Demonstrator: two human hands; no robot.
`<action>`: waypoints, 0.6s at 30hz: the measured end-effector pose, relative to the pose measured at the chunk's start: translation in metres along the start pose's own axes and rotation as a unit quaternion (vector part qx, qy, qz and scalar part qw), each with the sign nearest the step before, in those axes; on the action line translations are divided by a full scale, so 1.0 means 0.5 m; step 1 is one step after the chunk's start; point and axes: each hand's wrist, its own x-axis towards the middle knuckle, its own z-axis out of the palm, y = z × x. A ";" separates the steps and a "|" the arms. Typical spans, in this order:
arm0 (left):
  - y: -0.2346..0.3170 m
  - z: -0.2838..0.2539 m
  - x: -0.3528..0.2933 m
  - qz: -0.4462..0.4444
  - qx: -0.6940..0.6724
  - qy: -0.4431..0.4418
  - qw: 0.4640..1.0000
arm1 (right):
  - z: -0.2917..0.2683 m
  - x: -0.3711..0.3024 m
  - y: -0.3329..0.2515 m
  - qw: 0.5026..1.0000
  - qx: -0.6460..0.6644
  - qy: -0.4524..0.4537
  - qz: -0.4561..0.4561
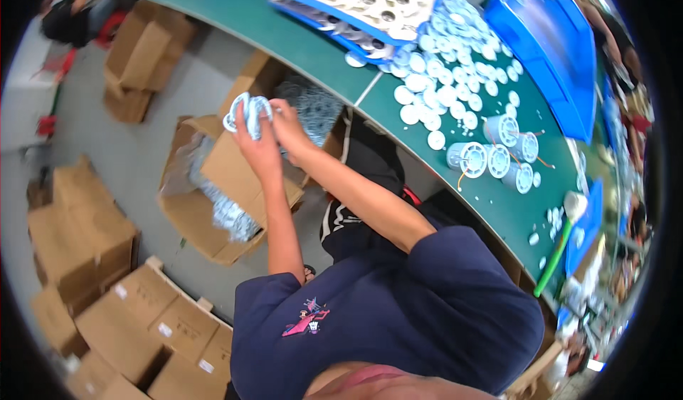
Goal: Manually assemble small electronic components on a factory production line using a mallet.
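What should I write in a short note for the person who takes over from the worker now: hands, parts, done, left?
Left hand: closed on a bundle of white ring parts, held above the open carton.
Right hand: also gripping that bundle.
Parts: more in clear bags inside the carton; white discs heaped on the green bench, beside five round housings.
Done: one bundle lifted out.
Left: the bundle is not yet on the bench; bags remain in the carton.
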 end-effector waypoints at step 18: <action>0.714 0.297 -0.455 0.487 -0.175 -0.340 0.785 | -0.658 -0.518 -0.491 0.811 0.403 0.155 -0.394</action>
